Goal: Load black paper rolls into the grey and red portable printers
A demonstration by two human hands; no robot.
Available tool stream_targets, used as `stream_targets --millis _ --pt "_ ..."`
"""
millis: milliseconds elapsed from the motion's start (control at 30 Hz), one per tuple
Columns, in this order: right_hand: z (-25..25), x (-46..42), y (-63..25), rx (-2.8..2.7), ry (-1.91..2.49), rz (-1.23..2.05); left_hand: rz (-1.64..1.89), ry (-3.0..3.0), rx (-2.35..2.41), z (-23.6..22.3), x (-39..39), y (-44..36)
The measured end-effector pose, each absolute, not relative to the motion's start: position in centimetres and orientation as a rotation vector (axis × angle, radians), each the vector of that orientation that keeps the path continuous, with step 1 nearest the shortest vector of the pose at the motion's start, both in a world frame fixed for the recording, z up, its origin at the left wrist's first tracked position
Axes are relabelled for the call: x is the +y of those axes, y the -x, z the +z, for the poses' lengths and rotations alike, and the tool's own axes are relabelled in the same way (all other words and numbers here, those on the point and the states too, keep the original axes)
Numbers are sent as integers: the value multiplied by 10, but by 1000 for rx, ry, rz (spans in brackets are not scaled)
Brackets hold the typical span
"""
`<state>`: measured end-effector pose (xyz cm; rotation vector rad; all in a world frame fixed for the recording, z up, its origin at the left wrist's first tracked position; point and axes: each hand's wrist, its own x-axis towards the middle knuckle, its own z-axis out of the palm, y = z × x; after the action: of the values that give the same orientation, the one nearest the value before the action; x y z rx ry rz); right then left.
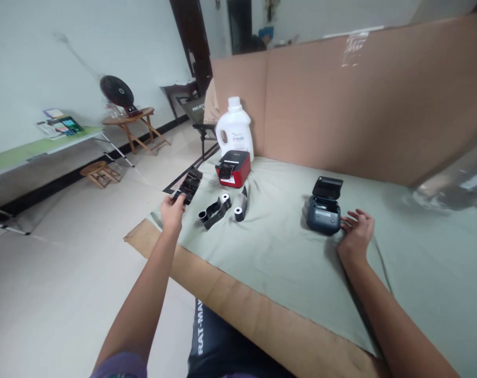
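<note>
My left hand grips a dark, glossy flat rectangle by its lower end, holding it up over the left edge of the table; its exact kind is unclear. At the right, a small dark blue portable printer stands on the cloth with its lid raised. My right hand is beside that printer, fingers apart, the fingertips at its right side. Between my hands lie ribbon rolls: a pair of spools joined by black ribbon, and another roll with a loose strip standing up.
Behind the rolls sits a red and black printer, with a white jug at its back. A cardboard panel borders the far side. A blurred clear plastic object is at the right. Pale green cloth covers the table.
</note>
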<state>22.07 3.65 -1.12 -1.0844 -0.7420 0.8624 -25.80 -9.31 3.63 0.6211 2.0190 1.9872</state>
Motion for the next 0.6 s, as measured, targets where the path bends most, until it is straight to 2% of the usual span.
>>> stream_targets --millis 300,500,600 --pt "-11 37 -222 -750 1099 849 1735 -1079 2333 -12 -102 265" --pt "-13 38 -223 -770 1107 839 1172 -1318 2359 -8 -106 264" --pt "-13 39 -223 -776 1112 836 1130 -1304 2379 -1 -109 260"
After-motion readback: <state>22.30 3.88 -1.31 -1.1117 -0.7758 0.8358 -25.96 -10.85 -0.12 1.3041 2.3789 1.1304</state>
